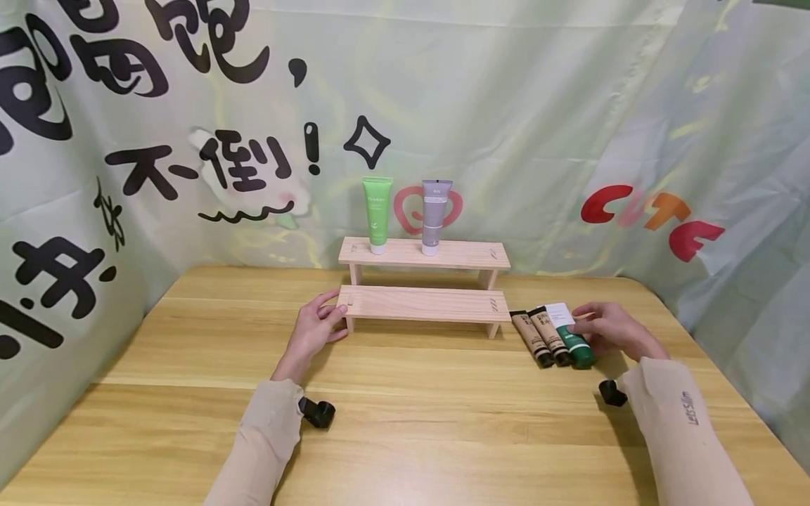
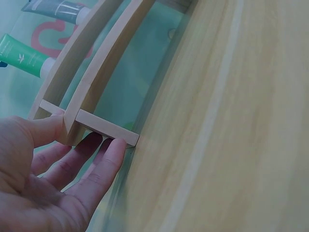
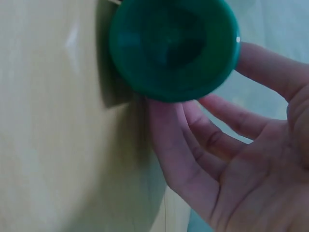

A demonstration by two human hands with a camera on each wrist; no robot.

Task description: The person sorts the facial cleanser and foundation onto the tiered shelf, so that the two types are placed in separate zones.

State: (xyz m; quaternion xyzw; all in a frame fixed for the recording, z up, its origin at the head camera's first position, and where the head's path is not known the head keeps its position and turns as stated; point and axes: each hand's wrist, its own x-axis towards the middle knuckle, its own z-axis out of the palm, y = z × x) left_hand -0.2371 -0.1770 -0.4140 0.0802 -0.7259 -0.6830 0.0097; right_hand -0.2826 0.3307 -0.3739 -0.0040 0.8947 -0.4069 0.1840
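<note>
Dark green tube (image 1: pixel 579 348), white at its far end, is on the right part of the table (image 1: pixel 411 407), just beyond the two tan tubes, its cap towards me. My right hand (image 1: pixel 619 330) has it in a narrow grip, thumb on one side and fingers on the other. From the right wrist the round green cap covers my fingertips, so I cannot tell exactly where they press.

Just to its left lie the left tan tube (image 1: pixel 532 339) and the right tan tube (image 1: pixel 550 336), side by side, black caps towards me. They fill the space between what I grip and the lower wooden shelf (image 1: pixel 424 304) — the straight way across runs over them. The left one's far end is near the shelf's right end.

My left hand (image 1: pixel 314 325) holds the shelf's left end, thumb against the board and fingers at the leg below, the grip narrow.

Behind stands the upper wooden shelf (image 1: pixel 403 251), higher than the front one. On it a light green tube (image 1: pixel 377 209) and a purple tube (image 1: pixel 434 213) stand upright on their white caps, apart from each other. A pale curtain (image 1: pixel 519 105) hangs behind everything — black writing on the left, "CUTE" in coloured letters on the right.
</note>
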